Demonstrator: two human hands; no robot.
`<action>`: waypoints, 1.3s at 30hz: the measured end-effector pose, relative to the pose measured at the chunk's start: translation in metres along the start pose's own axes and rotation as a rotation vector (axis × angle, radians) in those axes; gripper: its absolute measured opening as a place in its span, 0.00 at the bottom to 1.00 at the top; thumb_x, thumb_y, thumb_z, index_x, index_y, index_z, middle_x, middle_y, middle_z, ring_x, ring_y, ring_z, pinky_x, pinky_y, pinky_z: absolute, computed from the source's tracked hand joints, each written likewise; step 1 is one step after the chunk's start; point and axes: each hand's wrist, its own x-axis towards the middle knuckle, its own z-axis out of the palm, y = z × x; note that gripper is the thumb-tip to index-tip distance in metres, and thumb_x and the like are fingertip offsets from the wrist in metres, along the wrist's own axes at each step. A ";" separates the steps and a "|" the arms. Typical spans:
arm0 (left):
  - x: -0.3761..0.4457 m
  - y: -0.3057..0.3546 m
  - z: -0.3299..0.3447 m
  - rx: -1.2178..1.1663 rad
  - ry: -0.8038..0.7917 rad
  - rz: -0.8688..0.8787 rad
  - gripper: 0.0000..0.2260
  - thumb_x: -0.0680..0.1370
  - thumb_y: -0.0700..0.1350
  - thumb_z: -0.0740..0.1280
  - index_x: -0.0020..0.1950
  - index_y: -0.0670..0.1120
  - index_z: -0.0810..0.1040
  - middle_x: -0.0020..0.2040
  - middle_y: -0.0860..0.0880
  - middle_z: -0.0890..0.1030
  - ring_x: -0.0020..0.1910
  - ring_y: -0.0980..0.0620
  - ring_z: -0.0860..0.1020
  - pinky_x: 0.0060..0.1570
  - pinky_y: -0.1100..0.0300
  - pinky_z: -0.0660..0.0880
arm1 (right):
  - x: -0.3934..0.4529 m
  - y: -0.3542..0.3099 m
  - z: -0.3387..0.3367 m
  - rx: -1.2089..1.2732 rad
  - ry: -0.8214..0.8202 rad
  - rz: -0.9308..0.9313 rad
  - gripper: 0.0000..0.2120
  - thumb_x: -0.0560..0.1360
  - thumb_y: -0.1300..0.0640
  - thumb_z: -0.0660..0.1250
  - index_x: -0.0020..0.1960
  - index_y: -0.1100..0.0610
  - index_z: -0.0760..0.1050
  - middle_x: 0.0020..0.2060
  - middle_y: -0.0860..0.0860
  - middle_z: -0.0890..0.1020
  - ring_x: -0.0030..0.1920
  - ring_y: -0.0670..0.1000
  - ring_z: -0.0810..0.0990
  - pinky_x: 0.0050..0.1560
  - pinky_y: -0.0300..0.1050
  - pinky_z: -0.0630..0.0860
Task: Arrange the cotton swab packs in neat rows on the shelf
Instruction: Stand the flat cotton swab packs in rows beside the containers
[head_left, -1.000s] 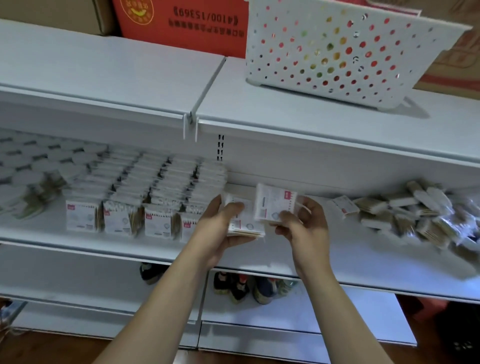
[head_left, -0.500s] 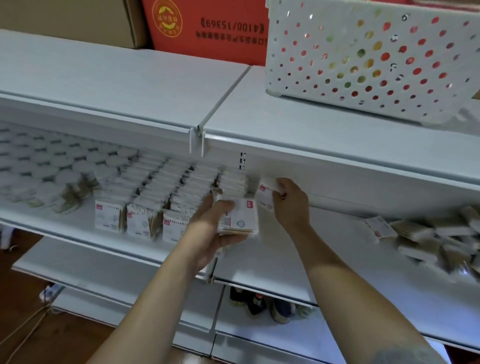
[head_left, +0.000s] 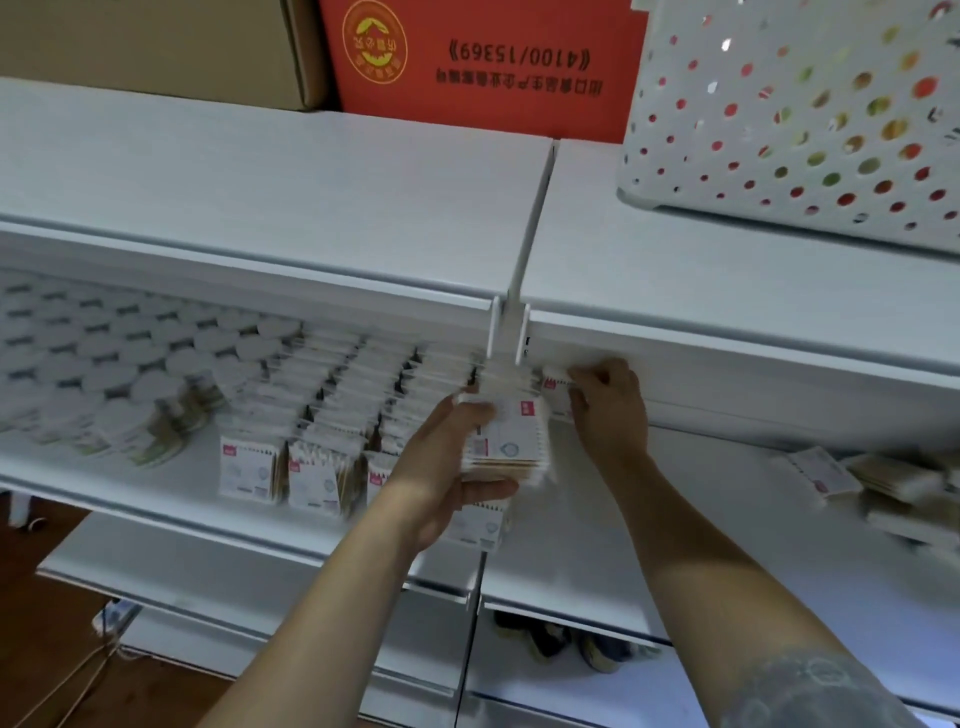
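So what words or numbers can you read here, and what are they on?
"(4100/153369)": upside down on the red carton on the top shelf.
Line of characters below that number: too blurred to read.
Round yellow emblem on the carton: unreadable.
Small red labels on the cotton swab packs: too small and blurred to read.

Rows of packs (head_left: 322, 415) on shelf (head_left: 597, 540) left, loose pile (head_left: 883, 483) right, lids (head_left: 104, 358) far left, basket (head_left: 789, 119) and boxes (head_left: 483, 62) above.

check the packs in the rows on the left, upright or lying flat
Upright: the rowed packs stand on edge on the shelf, printed faces forward, one behind another.
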 end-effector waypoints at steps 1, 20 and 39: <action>0.001 0.001 -0.001 -0.004 -0.001 -0.006 0.11 0.81 0.47 0.65 0.62 0.47 0.79 0.55 0.39 0.82 0.42 0.44 0.85 0.38 0.53 0.81 | -0.001 -0.001 0.000 -0.044 0.028 -0.026 0.13 0.72 0.62 0.73 0.57 0.55 0.82 0.51 0.60 0.78 0.51 0.65 0.76 0.42 0.57 0.81; 0.003 -0.008 0.045 0.151 -0.024 0.182 0.11 0.77 0.61 0.65 0.57 0.60 0.74 0.55 0.48 0.85 0.49 0.50 0.86 0.42 0.52 0.83 | -0.084 -0.089 -0.144 0.996 -0.194 0.550 0.06 0.78 0.58 0.69 0.51 0.48 0.82 0.42 0.45 0.86 0.40 0.46 0.84 0.38 0.38 0.79; 0.004 0.002 0.005 -0.078 0.100 0.108 0.13 0.83 0.40 0.62 0.61 0.56 0.76 0.49 0.47 0.86 0.44 0.46 0.86 0.37 0.50 0.82 | -0.036 -0.018 -0.038 0.266 -0.173 0.202 0.17 0.79 0.60 0.64 0.67 0.53 0.76 0.61 0.56 0.76 0.53 0.59 0.80 0.55 0.51 0.78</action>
